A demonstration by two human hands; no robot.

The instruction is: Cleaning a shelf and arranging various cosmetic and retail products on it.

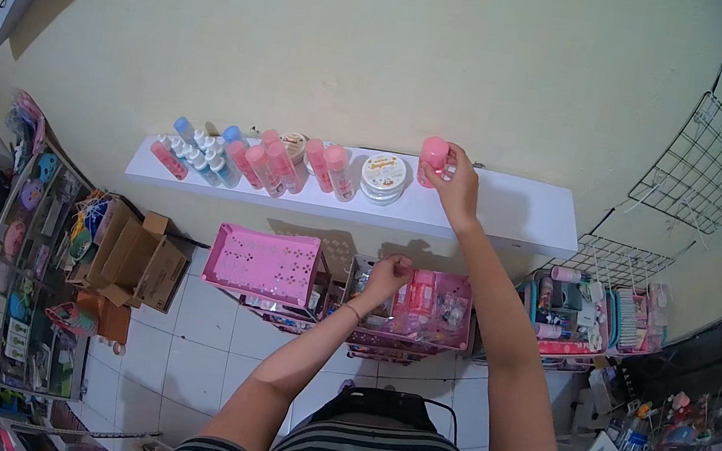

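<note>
My right hand [459, 188] is over the right part of a white wall shelf [522, 214]. Its thumb and fingers grip a bottle with a pink cap [435, 151], upright at the shelf's top. Lower down, my left hand [386, 277] hovers at a pink basket [466, 287], fingers curled; whether they hold anything is unclear. Pink bottles [421, 294] and clear-wrapped items lie in that basket. Left of the held bottle, round tubs with white lids [385, 173] are stacked on the shelf. Farther left stand several pink-capped bottles [268, 169] and small blue-and-white bottles [200, 154].
An upturned-looking pink perforated basket [264, 263] sits left of my left hand. An opened cardboard box [138, 259] and a glass display case [32, 283] stand at the left. Filled baskets [570, 313] and black wire grids [705, 163] are at the right.
</note>
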